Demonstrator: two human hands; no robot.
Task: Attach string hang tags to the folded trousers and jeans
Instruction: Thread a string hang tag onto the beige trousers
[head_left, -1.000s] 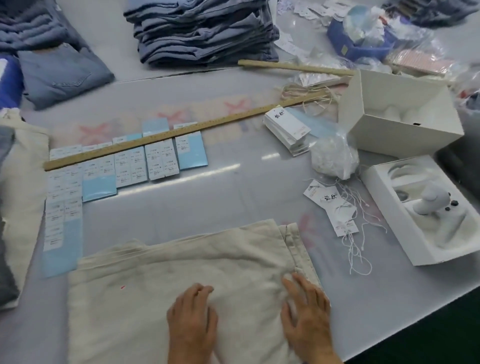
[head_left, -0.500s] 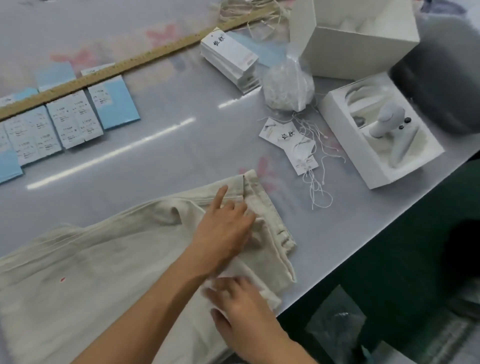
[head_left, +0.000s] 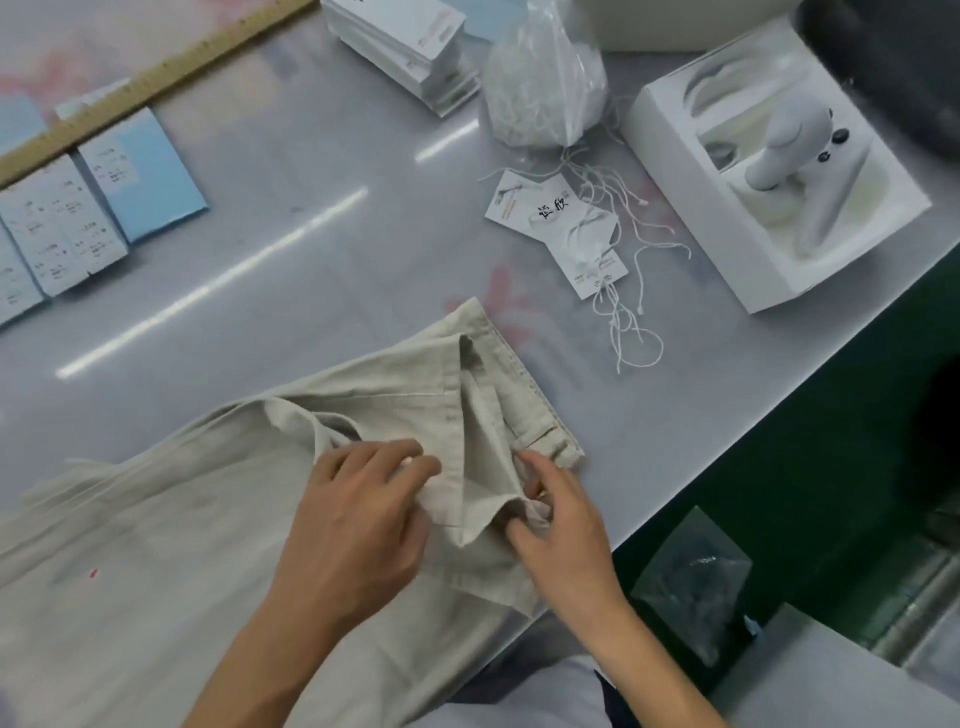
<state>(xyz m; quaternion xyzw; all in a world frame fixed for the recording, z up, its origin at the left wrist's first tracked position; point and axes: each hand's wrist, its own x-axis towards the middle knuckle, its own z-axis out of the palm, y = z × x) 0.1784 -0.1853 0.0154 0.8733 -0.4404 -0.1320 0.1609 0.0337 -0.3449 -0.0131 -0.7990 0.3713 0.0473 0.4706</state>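
Observation:
Folded beige trousers (head_left: 171, 530) lie at the near edge of the grey table (head_left: 322, 291), waistband toward the right. My left hand (head_left: 358, 514) pinches a raised fold of the waist fabric. My right hand (head_left: 561, 525) grips the same flap from the right, near a belt loop, with a small white label showing between its fingers. A few white hang tags (head_left: 566, 223) with loose white strings (head_left: 623, 322) lie just beyond the waistband. Further back stands a stack of white tags (head_left: 410, 47).
A clear bag of strings (head_left: 540, 88) sits at the back. An open white box holding a white device (head_left: 779, 156) stands at the right edge. Blue and white label cards (head_left: 98, 208) lie left, under a wooden ruler (head_left: 150, 83). The table's near edge runs diagonally at the right.
Both hands went from lying flat on the trousers to lifting and opening the waistband flap. The view swung down and right, closer to the waist.

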